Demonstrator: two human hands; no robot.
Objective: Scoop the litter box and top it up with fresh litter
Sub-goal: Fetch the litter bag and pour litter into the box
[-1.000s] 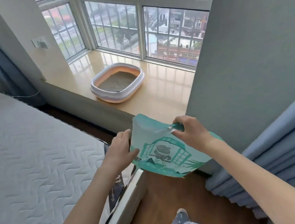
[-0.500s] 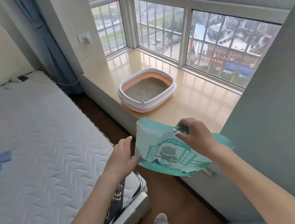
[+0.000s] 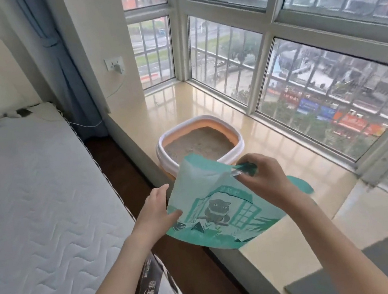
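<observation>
A teal litter bag [image 3: 211, 209] with a cat picture hangs in front of me, held in both hands. My left hand [image 3: 154, 212] grips its left edge. My right hand [image 3: 259, 177] pinches the torn top corner. Just beyond the bag, a white and orange litter box [image 3: 234, 138] stands on the window sill [image 3: 289, 158], with grey litter inside. The bag covers the box's near rim.
A bare white mattress [image 3: 34, 206] fills the left side. A narrow strip of dark wood floor [image 3: 126, 171] runs between the bed and the sill. Barred windows [image 3: 263, 62] back the sill. A blue curtain [image 3: 64, 65] and a wall socket [image 3: 114, 64] are at the far left corner.
The view has moved forward and left toward the sill; the litter box is now much closer, right behind the bag. Both hands keep the same hold on the bag.
</observation>
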